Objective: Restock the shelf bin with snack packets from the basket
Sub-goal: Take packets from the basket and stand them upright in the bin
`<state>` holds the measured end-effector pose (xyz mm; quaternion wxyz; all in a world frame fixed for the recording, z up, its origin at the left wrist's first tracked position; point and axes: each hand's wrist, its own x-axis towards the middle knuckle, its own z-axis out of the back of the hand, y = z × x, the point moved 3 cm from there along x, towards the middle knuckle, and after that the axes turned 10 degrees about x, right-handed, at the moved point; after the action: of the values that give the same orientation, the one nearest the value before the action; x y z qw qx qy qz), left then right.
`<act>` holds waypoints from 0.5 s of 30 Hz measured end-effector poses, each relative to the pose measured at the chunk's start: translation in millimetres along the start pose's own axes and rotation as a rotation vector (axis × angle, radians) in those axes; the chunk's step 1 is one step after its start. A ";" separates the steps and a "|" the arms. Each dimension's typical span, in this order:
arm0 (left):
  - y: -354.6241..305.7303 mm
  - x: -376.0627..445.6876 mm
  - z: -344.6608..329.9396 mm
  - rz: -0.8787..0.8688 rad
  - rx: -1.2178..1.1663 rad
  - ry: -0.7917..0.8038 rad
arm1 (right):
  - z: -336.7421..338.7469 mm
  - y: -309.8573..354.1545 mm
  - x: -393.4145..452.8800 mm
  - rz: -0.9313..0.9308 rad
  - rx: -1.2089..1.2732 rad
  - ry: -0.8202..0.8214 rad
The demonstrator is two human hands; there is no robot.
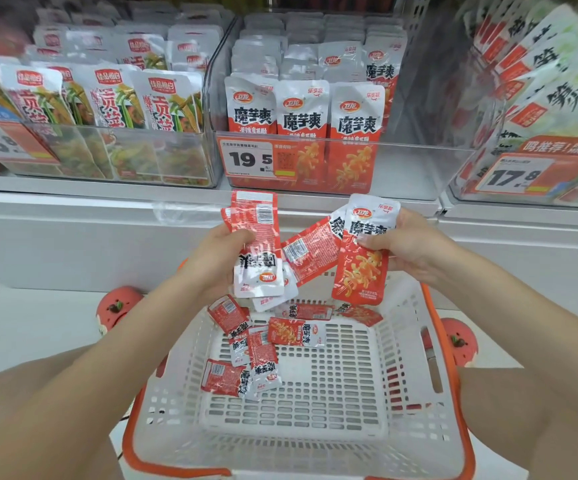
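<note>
1. Left hand [223,252]: fingers curled round a small stack of red-and-white snack packets [258,244], held upright above the far edge of the basket; the front packet shows its barcode side, upside down.
2. Right hand [407,245]: thumb and fingers pinch more packets [362,258], the front one face-out and upright; another angled packet [310,251] fans out to its left, between the two hands.
3. Basket [412,393]: white slotted plastic with an orange rim, below both hands; loose packets [259,355] lie scattered over its far-left floor.
4. Shelf bin [401,161]: clear-walled, directly behind the hands, with rows of matching packets [303,110] standing upright on its left side and bare space on its right.
5. Price tag [249,157]: fixed to the bin front.
6. Neighbouring bins [114,143]: hold other snack packets on either side.
</note>
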<state>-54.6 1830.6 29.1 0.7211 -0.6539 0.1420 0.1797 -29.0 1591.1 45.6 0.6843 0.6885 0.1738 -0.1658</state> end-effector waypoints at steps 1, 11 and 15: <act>0.3 1.0 2.1 0.025 -0.032 -0.017 | 1.1 2.4 -0.4 0.014 0.004 0.001; -3.1 -2.1 8.4 0.174 -0.198 0.036 | 11.1 25.1 -7.0 0.117 -0.008 0.068; -6.2 -4.6 4.4 0.138 -0.216 0.100 | 8.8 33.6 -12.3 0.116 -0.045 0.183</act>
<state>-56.1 1834.1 37.2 0.6242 -0.7247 0.2023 0.2104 -24.1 1582.1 81.1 0.6893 0.6941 0.1991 -0.0583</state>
